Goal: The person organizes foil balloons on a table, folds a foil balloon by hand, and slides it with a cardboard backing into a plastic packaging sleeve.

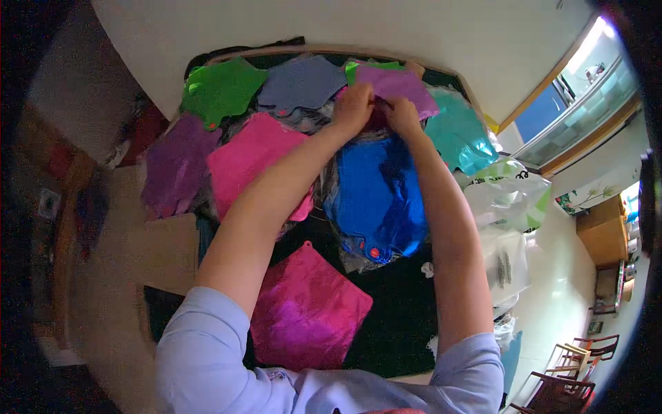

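Both arms reach to the far side of the dark table. My left hand (354, 109) is closed, its fingers pinched at the near left edge of a light purple polygon-shaped sheet (398, 86). Right beside it, my right hand (403, 114) pinches the near edge of the same sheet. A bright green piece (372, 65) shows from under it. Just below the hands lies a shiny blue piece (383, 193) in clear wrapping, with a small red round spot at its bottom. A shiny magenta piece (310, 310) with a small tab lies nearest my body.
Around lie a green piece (222, 90), a grey-blue piece (301, 83), a dark purple piece (179, 165), a pink piece (252, 162) and a teal piece (458, 131). White plastic bags (507, 196) sit at the table's right side. Wooden chairs (562, 386) stand at the lower right.
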Action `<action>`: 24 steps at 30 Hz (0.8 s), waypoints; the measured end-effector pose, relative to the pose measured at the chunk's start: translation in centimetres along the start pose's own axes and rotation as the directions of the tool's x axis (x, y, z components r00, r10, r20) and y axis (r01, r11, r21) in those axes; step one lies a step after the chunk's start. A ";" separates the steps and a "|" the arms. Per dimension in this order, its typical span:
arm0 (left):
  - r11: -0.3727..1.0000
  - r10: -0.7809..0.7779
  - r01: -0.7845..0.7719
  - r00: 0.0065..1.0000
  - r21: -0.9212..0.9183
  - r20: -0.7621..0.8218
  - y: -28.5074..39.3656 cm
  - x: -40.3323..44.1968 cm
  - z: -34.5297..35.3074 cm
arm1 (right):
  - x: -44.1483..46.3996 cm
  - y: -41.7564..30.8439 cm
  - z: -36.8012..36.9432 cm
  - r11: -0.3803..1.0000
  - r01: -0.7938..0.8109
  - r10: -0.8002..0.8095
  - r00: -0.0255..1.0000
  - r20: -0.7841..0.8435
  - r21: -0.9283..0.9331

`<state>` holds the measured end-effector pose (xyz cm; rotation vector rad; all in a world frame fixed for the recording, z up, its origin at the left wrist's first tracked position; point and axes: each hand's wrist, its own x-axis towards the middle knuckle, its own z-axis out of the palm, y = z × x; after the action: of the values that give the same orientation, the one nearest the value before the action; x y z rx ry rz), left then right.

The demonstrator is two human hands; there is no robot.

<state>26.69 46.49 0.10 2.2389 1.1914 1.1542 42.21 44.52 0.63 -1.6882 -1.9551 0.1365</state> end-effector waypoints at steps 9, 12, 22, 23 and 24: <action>0.773 0.098 -0.329 0.907 0.542 0.410 1.1 -1.5 1.7 | 4.0 1.0 -9.0 0.985 0.150 -0.173 0.880 -0.442 -0.087; 0.840 -0.020 -0.266 0.855 0.473 0.518 0.6 -0.8 1.8 | 5.0 1.3 -15.1 0.999 0.025 0.005 0.824 -0.567 0.044; 0.859 -0.034 -0.266 0.822 0.437 0.568 -0.7 -0.9 2.3 | 0.9 6.5 -29.1 0.888 -0.326 -0.007 0.695 -0.719 -0.324; 0.867 -0.041 -0.250 0.825 0.430 0.564 -1.2 -1.0 2.6 | 0.4 6.5 -29.6 0.886 -0.331 -0.005 0.694 -0.720 -0.324; 0.867 -0.036 -0.256 0.823 0.427 0.567 -1.1 -1.3 2.3 | -0.3 6.1 -29.9 0.902 -0.317 0.001 0.681 -0.733 -0.294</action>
<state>27.57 46.21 -2.63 2.7706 1.1828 0.1517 61.46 37.42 23.24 -1.7768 -1.2611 -0.8172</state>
